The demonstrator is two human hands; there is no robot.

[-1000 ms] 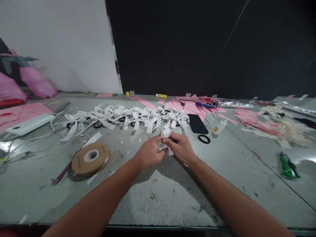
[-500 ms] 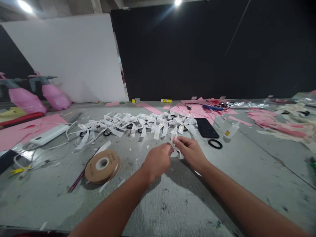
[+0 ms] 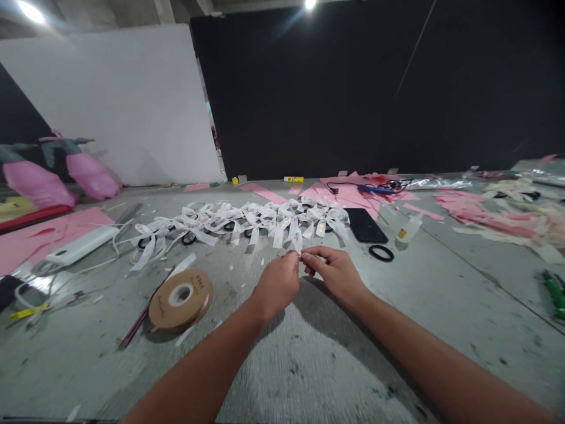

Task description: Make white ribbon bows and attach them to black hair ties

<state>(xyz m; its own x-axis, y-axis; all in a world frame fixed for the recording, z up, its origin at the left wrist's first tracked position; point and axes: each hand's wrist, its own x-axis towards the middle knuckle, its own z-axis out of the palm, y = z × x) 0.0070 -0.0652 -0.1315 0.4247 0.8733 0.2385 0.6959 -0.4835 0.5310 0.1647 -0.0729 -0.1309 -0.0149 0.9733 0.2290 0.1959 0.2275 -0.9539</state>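
Observation:
Over the middle of the table, my left hand (image 3: 279, 284) is closed, thumb and fingers pinching a white ribbon (image 3: 298, 240). Fingertips of my right hand (image 3: 334, 272) pinch the same ribbon from the other side, close against the left hand. Part of the ribbon stands up above the fingers; the rest is hidden by them. Just beyond lies a long heap of white ribbon bows (image 3: 260, 221), several with black rings among them. A brown cardboard ribbon spool (image 3: 163, 309) lies left of my left hand. Right of my right hand is a black ring (image 3: 381, 253).
A black phone (image 3: 365, 225) and a small clear bottle (image 3: 409, 228) lie to the right. Pink strips (image 3: 483, 212) spread behind them. At left are a white power strip (image 3: 82, 244), a dark thin stick (image 3: 136, 324) and pink spray bottles (image 3: 92, 175). A green-handled tool (image 3: 554, 294) sits far right.
Both hands have drawn closer together and shifted slightly left. The white loop that hung below the fingers no longer shows; ribbon now sticks up above them. The view has turned slightly.

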